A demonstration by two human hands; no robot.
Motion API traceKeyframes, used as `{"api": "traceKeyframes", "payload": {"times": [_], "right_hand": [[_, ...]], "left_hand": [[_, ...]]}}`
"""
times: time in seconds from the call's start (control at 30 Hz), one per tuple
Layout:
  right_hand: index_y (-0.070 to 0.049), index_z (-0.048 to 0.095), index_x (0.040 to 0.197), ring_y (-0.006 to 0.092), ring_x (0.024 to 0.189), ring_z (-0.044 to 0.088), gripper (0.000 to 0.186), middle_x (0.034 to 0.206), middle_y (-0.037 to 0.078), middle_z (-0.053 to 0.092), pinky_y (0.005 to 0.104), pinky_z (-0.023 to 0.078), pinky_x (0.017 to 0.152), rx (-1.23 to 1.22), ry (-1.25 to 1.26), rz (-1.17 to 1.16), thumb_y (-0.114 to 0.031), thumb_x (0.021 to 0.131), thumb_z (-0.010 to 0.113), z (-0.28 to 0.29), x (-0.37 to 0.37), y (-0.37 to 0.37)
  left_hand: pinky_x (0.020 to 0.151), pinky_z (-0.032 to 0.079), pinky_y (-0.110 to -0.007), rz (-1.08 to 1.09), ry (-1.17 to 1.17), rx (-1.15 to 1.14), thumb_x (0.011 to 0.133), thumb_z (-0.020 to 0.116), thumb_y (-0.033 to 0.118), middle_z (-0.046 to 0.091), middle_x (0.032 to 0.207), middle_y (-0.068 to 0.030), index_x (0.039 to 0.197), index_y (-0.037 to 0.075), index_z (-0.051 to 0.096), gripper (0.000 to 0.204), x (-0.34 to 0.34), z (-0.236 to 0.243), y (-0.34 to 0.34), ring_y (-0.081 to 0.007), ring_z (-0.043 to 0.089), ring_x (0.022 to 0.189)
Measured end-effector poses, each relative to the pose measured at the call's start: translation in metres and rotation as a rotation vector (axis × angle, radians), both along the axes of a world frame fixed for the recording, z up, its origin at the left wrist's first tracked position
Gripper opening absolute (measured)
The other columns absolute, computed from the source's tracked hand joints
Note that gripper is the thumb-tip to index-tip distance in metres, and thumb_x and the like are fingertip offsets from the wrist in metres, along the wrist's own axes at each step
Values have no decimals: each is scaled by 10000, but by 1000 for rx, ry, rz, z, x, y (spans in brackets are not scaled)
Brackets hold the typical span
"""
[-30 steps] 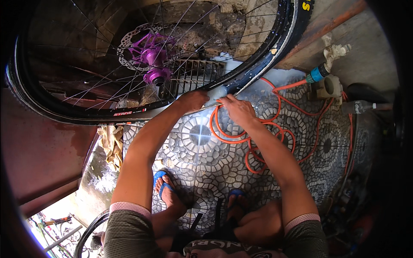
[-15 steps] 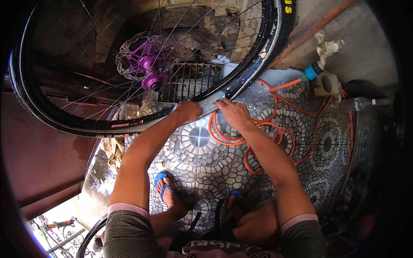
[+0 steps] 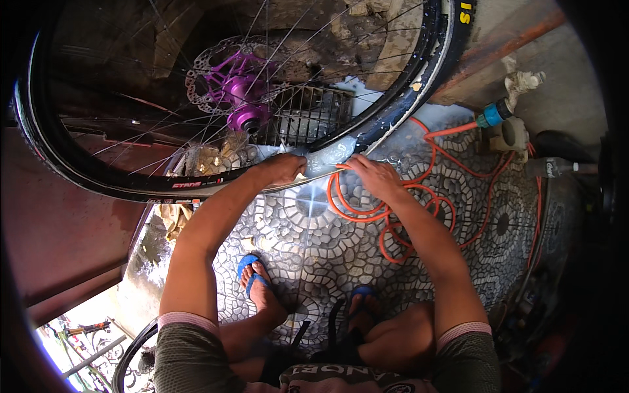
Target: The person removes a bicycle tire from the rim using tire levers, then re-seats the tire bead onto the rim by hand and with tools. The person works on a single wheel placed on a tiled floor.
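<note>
A bicycle wheel with a purple hub [image 3: 247,93] and a brake disc [image 3: 196,84] tilts across the upper left. Its black tire [image 3: 452,49] stands partly away from the rim [image 3: 386,99] along the lower right. Between my hands the tire gapes, and whitish liquid [image 3: 331,152] lies inside it. My left hand [image 3: 283,169] is closed over the tire's near edge at the bottom of the wheel. Just to the right, my right hand [image 3: 372,175] grips the same edge with bent fingers; its thumb is partly hidden.
An orange hose [image 3: 393,223] lies coiled on the pebble-patterned floor [image 3: 288,226], running to a wall tap [image 3: 521,82] at the right. Beyond the wheel is a drain grate [image 3: 321,114] with white liquid near it. A plastic bottle [image 3: 547,168] and a reddish panel [image 3: 65,223] flank the space.
My hands have moved slightly apart along the tire edge. The gap between them has widened, showing more whitish liquid. The wheel appears shifted a little to the right.
</note>
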State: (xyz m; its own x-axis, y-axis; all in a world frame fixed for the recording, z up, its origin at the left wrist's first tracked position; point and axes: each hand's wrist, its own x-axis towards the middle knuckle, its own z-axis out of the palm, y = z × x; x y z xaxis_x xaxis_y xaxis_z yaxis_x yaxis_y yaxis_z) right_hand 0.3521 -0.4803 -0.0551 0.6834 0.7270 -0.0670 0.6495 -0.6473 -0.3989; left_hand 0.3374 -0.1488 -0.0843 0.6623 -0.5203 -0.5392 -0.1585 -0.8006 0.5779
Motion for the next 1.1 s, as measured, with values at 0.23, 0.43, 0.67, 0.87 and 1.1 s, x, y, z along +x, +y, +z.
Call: {"api": "traceKeyframes", "payload": {"times": [0.23,0.43,0.67,0.87,1.1], "right_hand": [[-160,535,1284,356,929,741,358,1231,50,618,517,597,793,-29,55,-38,-27,950,530,-3,-2,12],[-164,541,1266,365,920,739,343,1219,57,616,525,592,795,-63,76,-71,-40,946,550,4,-5,9],[-165,555,1250,363,870,744,326,1211,56,613,525,602,773,-10,39,-41,-37,951,544,1,-5,7],[-167,554,1261,357,856,748,325,1219,44,615,518,606,764,1,18,-28,-46,961,531,-6,-4,8],[-176,540,1293,369,874,749,343,1256,44,608,523,603,784,-69,56,-40,-67,968,528,-4,-3,8]], "left_hand": [[948,534,-459,-219,-132,13,932,552,69,540,1278,-197,1352,137,630,433,-20,11,23,-400,613,1138],[936,556,-464,-322,-259,144,934,590,117,525,1217,-137,1308,194,645,386,-19,27,-4,-355,619,1110],[996,547,-452,-438,-412,82,901,590,112,535,1215,-82,1126,147,603,228,-20,4,-3,-295,546,1251],[972,542,-444,-486,-419,-51,878,617,69,553,1204,-51,1126,125,548,264,-19,-3,15,-306,549,1225],[889,554,-519,-309,-130,66,911,609,77,597,1188,-113,1232,123,505,341,-12,16,-4,-394,668,1063]]}}
